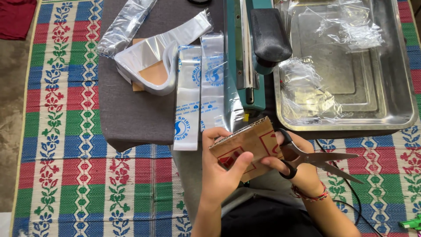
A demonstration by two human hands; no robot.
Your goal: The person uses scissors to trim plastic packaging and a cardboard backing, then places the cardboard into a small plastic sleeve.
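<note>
Head view: the left hand [221, 173] grips a piece of brown cardboard [245, 147] with red printing, thumb on its face and fingers curled over its left edge, holding it low in the middle, just in front of the tabletop [131, 114] edge. The right hand [298, 171] is closed around the black handles of a pair of scissors [320, 160], whose blades stand parted and point right, away from the cardboard; the same hand touches the cardboard's right edge. A red thread bracelet [311, 194] circles the right wrist.

On the grey tabletop lie 2 flat clear bags with blue print [199, 87], side by side, just beyond the cardboard. Left of them sits a curled bundle of clear bags [149, 61]. A teal heat sealer [252, 52] stands between the bags and a steel tray [394, 87] holding crumpled clear plastic [307, 87]. A patterned woven mat [66, 131] covers the floor.
</note>
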